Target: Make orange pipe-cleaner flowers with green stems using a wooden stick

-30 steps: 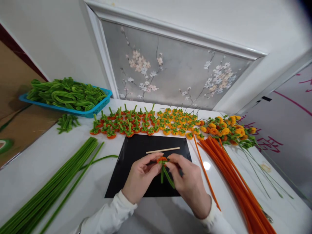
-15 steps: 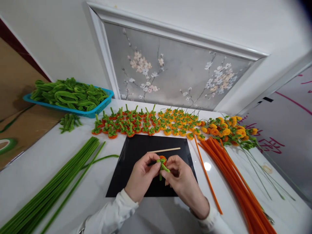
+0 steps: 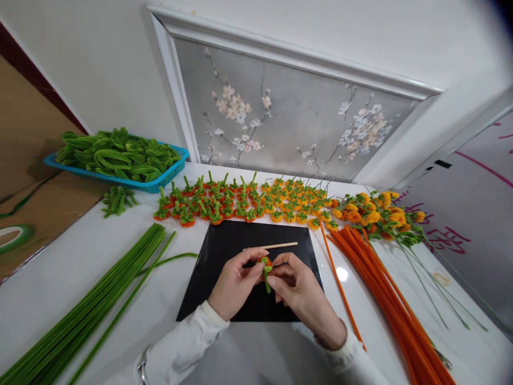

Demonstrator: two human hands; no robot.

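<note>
Both hands meet over a black mat (image 3: 208,278) on the white table. My left hand (image 3: 236,283) and my right hand (image 3: 294,286) pinch a small orange pipe-cleaner piece with green stem (image 3: 265,266) between their fingertips. The green ends poke down between the fingers. A thin wooden stick (image 3: 270,246) lies on the mat just beyond the hands.
Rows of finished orange-and-green pieces (image 3: 224,204) and yellow ones (image 3: 372,214) line the table's back. Orange pipe cleaners (image 3: 385,299) lie at right, green ones (image 3: 92,315) at left. A blue basket (image 3: 160,182) holds bent green pieces. A floral wall panel (image 3: 288,123) stands behind.
The long green ends that hung below the orange piece have been wound in and now show only as a short stub. Both hands stayed pinched on the piece.
</note>
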